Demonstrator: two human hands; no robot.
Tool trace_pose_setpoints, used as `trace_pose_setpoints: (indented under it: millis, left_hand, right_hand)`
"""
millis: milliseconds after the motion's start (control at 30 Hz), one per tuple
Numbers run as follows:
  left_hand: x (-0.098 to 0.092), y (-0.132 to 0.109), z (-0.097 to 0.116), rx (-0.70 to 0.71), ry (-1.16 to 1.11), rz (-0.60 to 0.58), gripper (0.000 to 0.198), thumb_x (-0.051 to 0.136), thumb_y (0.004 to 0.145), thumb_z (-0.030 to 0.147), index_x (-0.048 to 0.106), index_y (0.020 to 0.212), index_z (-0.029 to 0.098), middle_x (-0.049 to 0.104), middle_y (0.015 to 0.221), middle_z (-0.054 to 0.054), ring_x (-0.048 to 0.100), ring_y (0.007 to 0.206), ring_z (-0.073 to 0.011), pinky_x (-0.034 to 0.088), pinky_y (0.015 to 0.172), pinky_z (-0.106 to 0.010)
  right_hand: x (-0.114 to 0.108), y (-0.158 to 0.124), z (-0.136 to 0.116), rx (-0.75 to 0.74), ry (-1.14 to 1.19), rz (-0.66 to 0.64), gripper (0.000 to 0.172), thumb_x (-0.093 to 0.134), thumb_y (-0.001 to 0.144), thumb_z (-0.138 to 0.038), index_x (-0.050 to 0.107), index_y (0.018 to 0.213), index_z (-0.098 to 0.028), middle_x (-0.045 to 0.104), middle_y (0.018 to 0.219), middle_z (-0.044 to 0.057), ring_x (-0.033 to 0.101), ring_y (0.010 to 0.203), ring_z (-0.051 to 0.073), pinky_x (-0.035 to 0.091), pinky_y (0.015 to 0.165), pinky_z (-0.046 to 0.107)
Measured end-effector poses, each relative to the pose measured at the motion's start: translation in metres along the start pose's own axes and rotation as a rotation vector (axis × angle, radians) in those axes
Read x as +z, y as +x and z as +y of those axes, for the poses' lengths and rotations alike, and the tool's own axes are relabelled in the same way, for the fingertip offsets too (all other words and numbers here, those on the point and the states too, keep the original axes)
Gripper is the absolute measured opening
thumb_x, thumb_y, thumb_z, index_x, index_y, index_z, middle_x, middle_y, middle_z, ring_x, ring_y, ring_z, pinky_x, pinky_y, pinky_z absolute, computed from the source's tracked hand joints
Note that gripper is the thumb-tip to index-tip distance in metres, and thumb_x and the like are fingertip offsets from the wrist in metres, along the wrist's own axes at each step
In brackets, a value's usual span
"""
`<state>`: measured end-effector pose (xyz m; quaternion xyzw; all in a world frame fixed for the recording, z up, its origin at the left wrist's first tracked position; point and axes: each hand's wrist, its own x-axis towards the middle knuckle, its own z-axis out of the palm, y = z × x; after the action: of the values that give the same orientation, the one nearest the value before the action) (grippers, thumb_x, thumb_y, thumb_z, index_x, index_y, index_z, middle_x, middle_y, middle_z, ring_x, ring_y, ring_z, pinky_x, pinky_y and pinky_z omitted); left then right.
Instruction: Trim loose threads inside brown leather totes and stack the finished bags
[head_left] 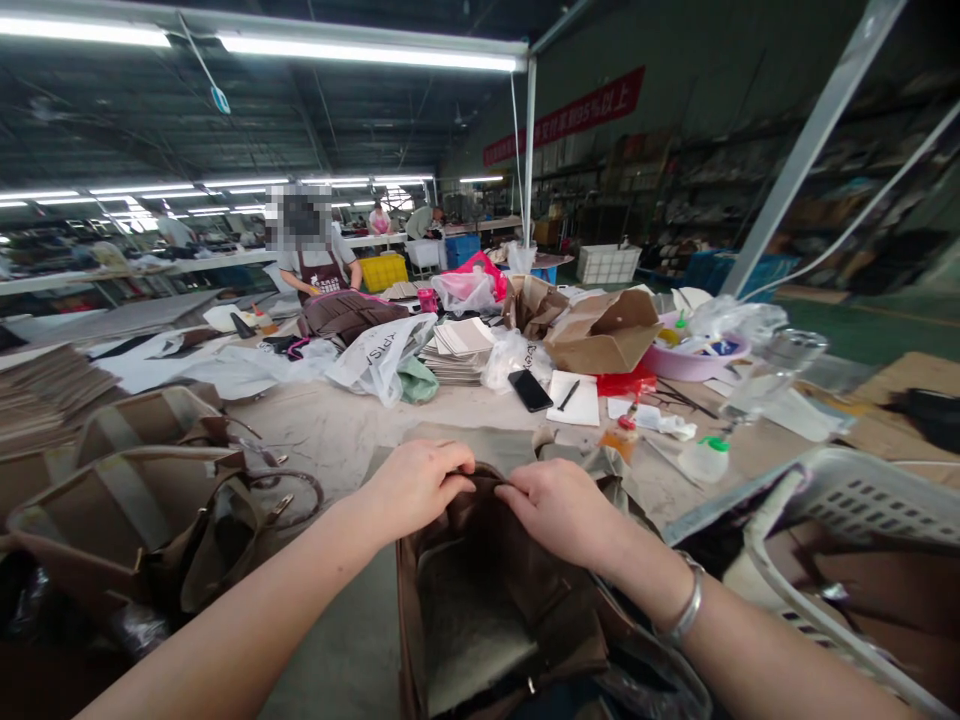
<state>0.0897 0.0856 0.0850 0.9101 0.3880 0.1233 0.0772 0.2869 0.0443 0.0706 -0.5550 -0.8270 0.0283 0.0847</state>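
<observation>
A dark brown bag [510, 590] stands in front of me with its mouth facing up, its dim inside in view. My left hand [424, 485] pinches the far rim between thumb and fingers. Close beside it, my right hand [559, 510] grips the same rim a little to the right, a silver bangle on that wrist. Both hands are closed on the bag's edge, with a short stretch of rim between them. Grey-green sheet material [472, 447] lies on the table just beyond the hands.
Brown bags [127, 510] stand at the left by stacked boards [49, 400]. A white plastic basket [862, 500] holds brown pieces at the right. Farther back lie a phone [529, 390], a pen on a notepad, a green-capped bottle [705, 458] and a purple basin [697, 360]. A co-worker [319, 262] stands across.
</observation>
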Motion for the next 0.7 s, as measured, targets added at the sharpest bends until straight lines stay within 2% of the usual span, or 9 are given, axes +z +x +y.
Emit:
trace_pose_setpoints:
  millis: [67, 200, 267, 333, 400, 533, 600, 700]
  left_hand:
    - [0.003, 0.002, -0.002, -0.011, -0.001, 0.012, 0.009, 0.052, 0.084, 0.023, 0.062, 0.084, 0.021, 0.066, 0.084, 0.000, 0.060, 0.080, -0.0155, 0.043, 0.072, -0.025]
    - [0.005, 0.002, -0.001, 0.023, -0.045, 0.054, 0.011, 0.053, 0.085, 0.027, 0.062, 0.084, 0.020, 0.066, 0.093, -0.001, 0.061, 0.086, -0.0152, 0.044, 0.078, -0.026]
    - [0.005, 0.001, 0.001, 0.046, -0.071, 0.059, 0.016, 0.059, 0.081, 0.034, 0.060, 0.089, 0.021, 0.065, 0.101, -0.002, 0.060, 0.090, -0.0164, 0.044, 0.082, -0.027]
    - [0.005, 0.000, 0.001, 0.037, -0.068, 0.043, 0.032, 0.067, 0.073, 0.040, 0.058, 0.097, 0.021, 0.064, 0.104, -0.003, 0.060, 0.092, -0.0187, 0.045, 0.082, -0.029]
    - [0.005, 0.000, 0.000, 0.025, -0.049, 0.031, 0.039, 0.071, 0.069, 0.040, 0.057, 0.101, 0.021, 0.064, 0.105, -0.003, 0.060, 0.093, -0.0204, 0.046, 0.083, -0.031]
    - [0.010, 0.002, -0.004, 0.049, -0.048, 0.039, 0.007, 0.058, 0.082, 0.026, 0.062, 0.081, 0.020, 0.063, 0.110, -0.002, 0.059, 0.099, -0.0178, 0.043, 0.088, -0.029]
    - [0.012, 0.003, -0.006, 0.033, -0.066, 0.050, 0.010, 0.054, 0.084, 0.022, 0.062, 0.078, 0.020, 0.065, 0.104, -0.001, 0.060, 0.094, -0.0154, 0.043, 0.084, -0.026]
    - [0.013, 0.004, -0.007, -0.032, -0.063, 0.053, 0.010, 0.056, 0.084, 0.025, 0.062, 0.078, 0.020, 0.066, 0.085, 0.001, 0.060, 0.080, -0.0136, 0.043, 0.071, -0.024]
  right_hand:
    - [0.001, 0.000, 0.000, 0.002, 0.006, 0.005, 0.037, 0.041, 0.092, -0.037, 0.068, 0.073, -0.020, 0.068, 0.071, 0.004, 0.063, 0.070, 0.017, 0.036, 0.059, 0.025]
    - [0.004, 0.001, 0.002, 0.010, 0.030, 0.034, 0.037, 0.041, 0.093, -0.037, 0.068, 0.073, -0.021, 0.068, 0.070, 0.003, 0.062, 0.067, 0.017, 0.034, 0.058, 0.025]
    - [0.005, 0.002, 0.003, 0.006, 0.037, 0.050, 0.037, 0.041, 0.093, -0.036, 0.067, 0.073, -0.021, 0.067, 0.068, 0.003, 0.061, 0.065, 0.016, 0.033, 0.056, 0.025]
    - [0.006, 0.002, 0.004, 0.003, 0.035, 0.059, 0.036, 0.042, 0.092, -0.036, 0.067, 0.071, -0.021, 0.067, 0.067, 0.002, 0.061, 0.064, 0.016, 0.031, 0.055, 0.026]
    - [0.006, 0.003, 0.004, 0.000, 0.031, 0.063, 0.035, 0.043, 0.092, -0.036, 0.066, 0.070, -0.021, 0.067, 0.067, 0.002, 0.061, 0.064, 0.016, 0.031, 0.055, 0.026]
    - [0.006, 0.002, 0.002, 0.002, 0.028, 0.059, 0.037, 0.041, 0.092, -0.037, 0.066, 0.070, -0.021, 0.067, 0.067, 0.002, 0.061, 0.064, 0.016, 0.031, 0.055, 0.027]
    - [0.006, 0.001, 0.001, 0.014, 0.033, 0.051, 0.039, 0.041, 0.093, -0.039, 0.066, 0.069, -0.021, 0.067, 0.066, 0.002, 0.061, 0.064, 0.016, 0.031, 0.055, 0.027]
    - [0.004, -0.001, 0.001, 0.026, 0.090, 0.028, 0.041, 0.043, 0.091, -0.047, 0.065, 0.068, -0.021, 0.067, 0.066, 0.002, 0.061, 0.063, 0.016, 0.033, 0.055, 0.026]
